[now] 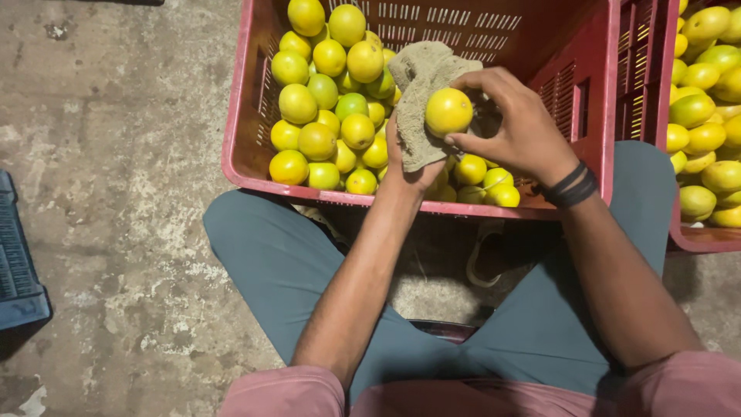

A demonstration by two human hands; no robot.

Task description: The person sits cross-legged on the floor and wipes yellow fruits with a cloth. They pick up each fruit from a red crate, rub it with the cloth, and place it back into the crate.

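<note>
- While the right hand (519,127) pinches a round yellow fruit (448,112) between thumb and fingertips, that fruit sits pressed against a beige cloth (421,93), above the near half of a red crate (251,116).
- Closed around the fruit, the right hand's fingers curl over its top and far side, with the thumb underneath.
- Directly to the left of the grip, the left hand (409,166) is wrapped in the cloth and clasps it, its palm turned toward the fruit; the cloth rises above the grip and folds over at its top.
- Just below the grip, more yellow and green fruit lie on the crate floor.
- Further left of the grip, a heap of yellow-green fruit (332,100) fills the left side of the crate, piled against its slotted wall.
- On the wrist behind the grip sits a dark wristband (571,188).
- Right of the grip, beyond the crate wall, a second red crate (679,235) holds more fruit.
- Nearer the person than the grip, both knees in grey-green trousers (278,262) spread on either side of the crate's near rim.
- Far to the left, a dark blue crate (17,262) rests on the stained concrete floor (116,154).
</note>
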